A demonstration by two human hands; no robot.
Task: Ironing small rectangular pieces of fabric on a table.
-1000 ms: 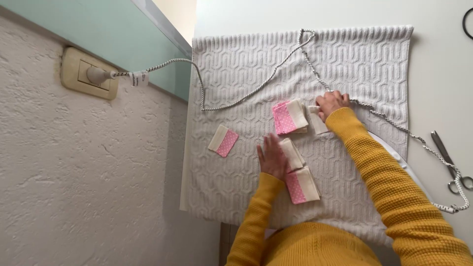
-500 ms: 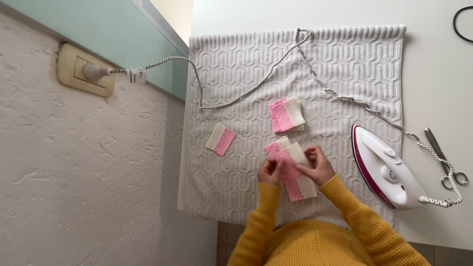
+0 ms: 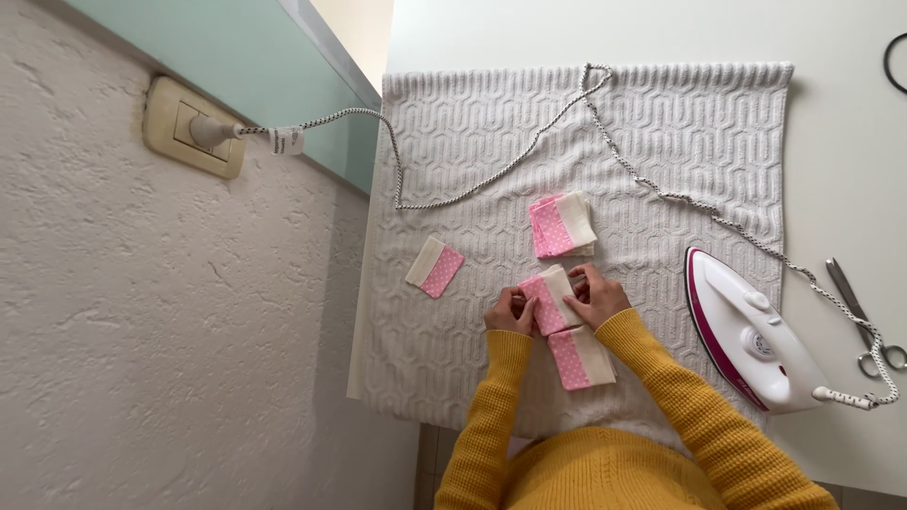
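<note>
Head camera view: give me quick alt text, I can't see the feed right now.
Both hands, left hand and right hand, pinch a folded pink-dotted and cream fabric piece on a white textured knit towel. Similar pieces lie around it; a white and magenta iron rests to the right, metal scissors beyond.

Rough white plaster wall [image 3: 170, 359], teal panel [image 3: 236, 76], white table [image 3: 831, 123].
</note>
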